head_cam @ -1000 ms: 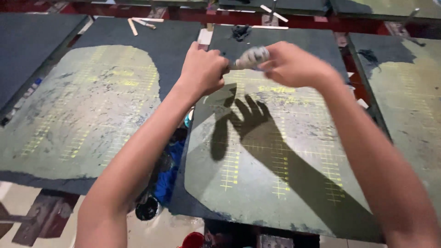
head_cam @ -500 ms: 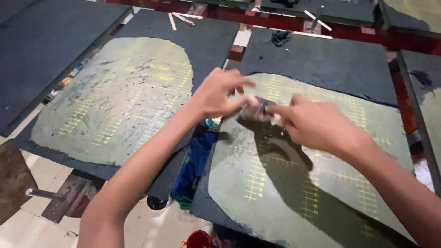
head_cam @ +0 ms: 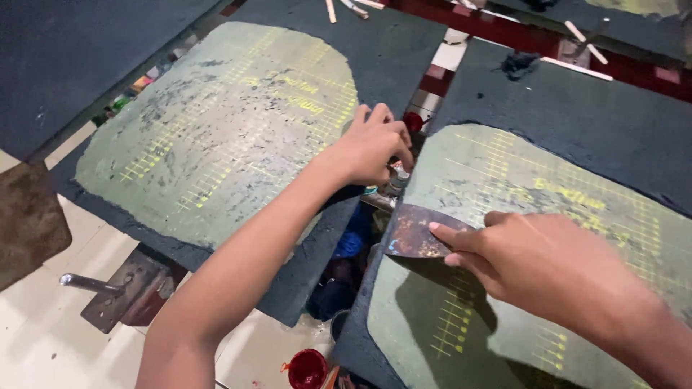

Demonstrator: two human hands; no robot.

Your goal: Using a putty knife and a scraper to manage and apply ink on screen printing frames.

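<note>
My right hand (head_cam: 555,274) grips a flat metal scraper, its stained blade (head_cam: 414,232) lying on the near left edge of the right-hand board (head_cam: 577,187), a dark board with a grey-green coated patch and yellow grid lines. My left hand (head_cam: 371,144) is curled over the gap between the two boards, fingertips down at a small grey container (head_cam: 395,184). Whether it grips the container is hidden by the fingers. The left-hand board (head_cam: 216,130) carries the same coated patch.
In the gap below lie blue cloth (head_cam: 353,241) and dark pots. A red pot (head_cam: 308,367) stands on the pale floor by a metal bracket (head_cam: 122,288). Wooden sticks (head_cam: 584,32) and a black clump (head_cam: 515,65) sit at the far side. More dark boards surround these.
Both hands were joined around one grey object above the right board. They have separated: the left dropped to the gap, the right now lays the scraper blade on the board's edge.
</note>
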